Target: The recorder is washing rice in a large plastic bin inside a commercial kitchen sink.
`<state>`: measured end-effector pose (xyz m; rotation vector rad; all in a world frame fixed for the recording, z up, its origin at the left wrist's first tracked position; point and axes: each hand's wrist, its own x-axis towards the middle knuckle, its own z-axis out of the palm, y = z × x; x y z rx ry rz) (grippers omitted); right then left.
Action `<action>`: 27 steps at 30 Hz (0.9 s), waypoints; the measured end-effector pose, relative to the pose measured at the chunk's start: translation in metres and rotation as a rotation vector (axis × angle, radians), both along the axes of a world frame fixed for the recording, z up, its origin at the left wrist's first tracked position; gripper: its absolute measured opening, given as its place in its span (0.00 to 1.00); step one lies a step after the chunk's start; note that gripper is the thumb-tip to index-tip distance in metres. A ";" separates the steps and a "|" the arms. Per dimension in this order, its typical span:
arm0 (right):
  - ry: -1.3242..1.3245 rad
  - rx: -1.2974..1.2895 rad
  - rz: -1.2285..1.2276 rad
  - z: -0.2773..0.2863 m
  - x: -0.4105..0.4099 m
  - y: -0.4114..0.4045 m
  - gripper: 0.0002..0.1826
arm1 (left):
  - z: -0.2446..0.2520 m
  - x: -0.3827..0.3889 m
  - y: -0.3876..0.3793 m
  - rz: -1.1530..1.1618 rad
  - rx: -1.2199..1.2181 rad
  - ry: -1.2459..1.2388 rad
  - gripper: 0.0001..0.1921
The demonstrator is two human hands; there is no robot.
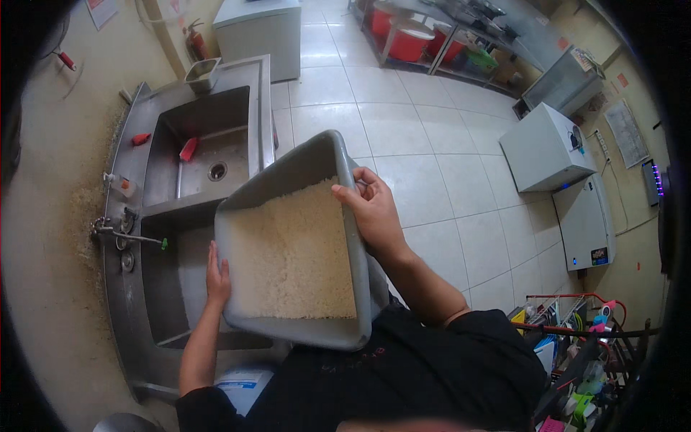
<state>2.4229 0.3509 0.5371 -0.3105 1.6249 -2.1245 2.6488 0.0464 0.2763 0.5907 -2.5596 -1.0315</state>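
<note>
A deep grey plastic tub (358, 259) is held in front of my body, tilted to the left over the near edge of a steel sink. Inside it lies a broad layer of pale grains (294, 254) that look like rice, with cloudy whitish liquid (240, 281) along the left side. My right hand (372, 208) grips the tub's right rim, thumb over the inside edge and fingers curled behind. Against the tub's left side rests my left hand (217, 278), its fingers extended; part of the palm is hidden by the tub wall.
The near sink basin (189, 270) lies left of the tub, with a faucet (129, 236) reaching over it. The far basin (216, 135) contains a red brush (188, 149). A soap bottle (123, 185) and a metal container (203, 74) stand on the rim. A cluttered rack (583, 345) is at right.
</note>
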 end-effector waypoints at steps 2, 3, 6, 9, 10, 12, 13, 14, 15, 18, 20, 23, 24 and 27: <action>0.067 0.116 -0.028 -0.006 -0.009 -0.003 0.09 | -0.011 0.006 -0.003 0.009 -0.023 0.001 0.29; 0.144 0.227 -0.052 -0.013 -0.009 -0.004 0.09 | -0.015 0.006 -0.007 0.013 -0.028 -0.004 0.29; 0.126 0.241 -0.117 -0.004 -0.009 0.001 0.14 | -0.008 -0.008 -0.004 -0.015 0.016 0.041 0.28; 0.144 0.240 -0.125 0.010 -0.006 -0.001 0.14 | -0.019 -0.016 -0.002 0.023 0.030 0.061 0.30; 0.158 0.254 -0.081 0.003 -0.015 0.003 0.13 | -0.015 -0.018 0.000 0.036 0.045 0.046 0.30; 0.084 0.157 -0.075 -0.003 -0.020 0.001 0.12 | -0.017 -0.022 -0.003 0.051 -0.009 0.024 0.31; 0.081 0.147 -0.061 -0.003 -0.020 -0.001 0.12 | -0.017 -0.020 -0.005 0.027 -0.062 0.022 0.31; 0.082 0.137 -0.056 -0.004 -0.019 -0.003 0.12 | -0.019 -0.018 -0.006 0.042 -0.061 0.017 0.31; 0.081 0.138 -0.045 -0.003 -0.017 -0.006 0.12 | -0.021 -0.017 -0.007 0.047 -0.063 0.013 0.32; 0.059 0.128 -0.066 -0.003 -0.012 -0.008 0.12 | -0.022 -0.011 -0.006 0.061 -0.058 -0.003 0.33; 0.100 0.152 -0.041 -0.003 -0.012 -0.005 0.12 | -0.019 -0.009 -0.003 0.071 -0.054 -0.016 0.33; 0.093 0.138 -0.052 -0.001 -0.009 -0.006 0.12 | -0.014 -0.010 0.000 0.059 0.003 -0.006 0.34; 0.092 0.138 -0.050 -0.001 -0.009 -0.006 0.12 | -0.013 -0.011 0.001 0.058 0.018 -0.002 0.34; 0.112 0.111 -0.012 -0.001 -0.009 -0.004 0.12 | -0.015 -0.013 0.001 0.063 0.059 -0.006 0.34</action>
